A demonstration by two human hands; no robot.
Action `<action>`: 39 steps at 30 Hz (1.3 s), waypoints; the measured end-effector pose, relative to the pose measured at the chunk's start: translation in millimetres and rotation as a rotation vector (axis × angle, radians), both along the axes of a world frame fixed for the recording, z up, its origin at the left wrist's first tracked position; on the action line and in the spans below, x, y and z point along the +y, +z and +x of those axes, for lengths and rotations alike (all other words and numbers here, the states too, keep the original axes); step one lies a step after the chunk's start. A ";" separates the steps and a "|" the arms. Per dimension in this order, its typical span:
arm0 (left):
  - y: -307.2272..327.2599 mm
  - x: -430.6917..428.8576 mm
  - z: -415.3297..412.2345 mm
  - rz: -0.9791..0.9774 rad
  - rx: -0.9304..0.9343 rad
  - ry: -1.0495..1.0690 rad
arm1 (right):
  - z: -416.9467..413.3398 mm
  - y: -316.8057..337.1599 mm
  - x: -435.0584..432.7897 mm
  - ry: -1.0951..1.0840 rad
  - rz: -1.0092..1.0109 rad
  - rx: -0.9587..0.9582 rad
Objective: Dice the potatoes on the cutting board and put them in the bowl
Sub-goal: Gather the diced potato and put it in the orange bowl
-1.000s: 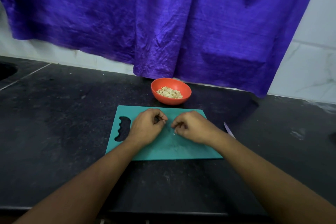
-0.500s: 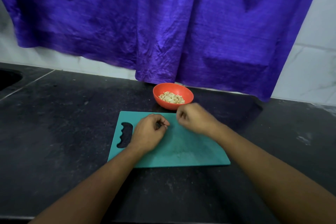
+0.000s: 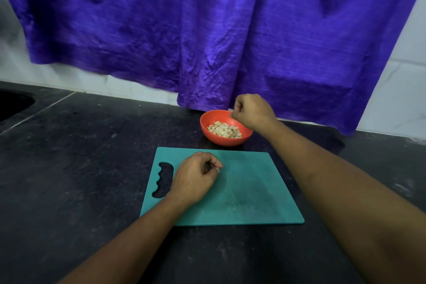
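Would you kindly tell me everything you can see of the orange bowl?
The bowl is small, round and orange-red, plastic by its look. It stands upright on the dark counter, just beyond the teal cutting board. A shallow heap of pale diced potato lies inside. The right hand hangs curled over its far right rim; contact cannot be told.

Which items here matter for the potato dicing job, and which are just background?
Job: cutting board, orange bowl, diced potato in it, left hand on the board, right hand over the bowl, both with fingers curled.
Background: purple cloth, black counter, sink, tiled wall.
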State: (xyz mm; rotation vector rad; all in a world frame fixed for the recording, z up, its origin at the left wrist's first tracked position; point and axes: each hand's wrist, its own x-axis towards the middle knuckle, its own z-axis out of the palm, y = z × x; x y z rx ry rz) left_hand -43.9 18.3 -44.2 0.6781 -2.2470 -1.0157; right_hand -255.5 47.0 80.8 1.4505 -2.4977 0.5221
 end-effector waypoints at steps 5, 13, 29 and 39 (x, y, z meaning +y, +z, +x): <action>-1.2 -0.8 -0.8 0.001 -0.008 0.002 | 3.5 -8.6 10.8 0.072 0.089 -0.017; 1.3 0.7 1.1 -0.022 -0.021 0.011 | 20.7 -37.5 81.9 0.020 -0.111 -0.217; 15.6 -7.1 48.2 -0.391 -0.405 0.167 | 62.9 -88.3 178.5 -0.174 0.135 -0.249; 15.6 -9.8 54.3 -0.388 -0.397 0.158 | 73.1 -81.0 182.4 -0.155 0.248 -0.132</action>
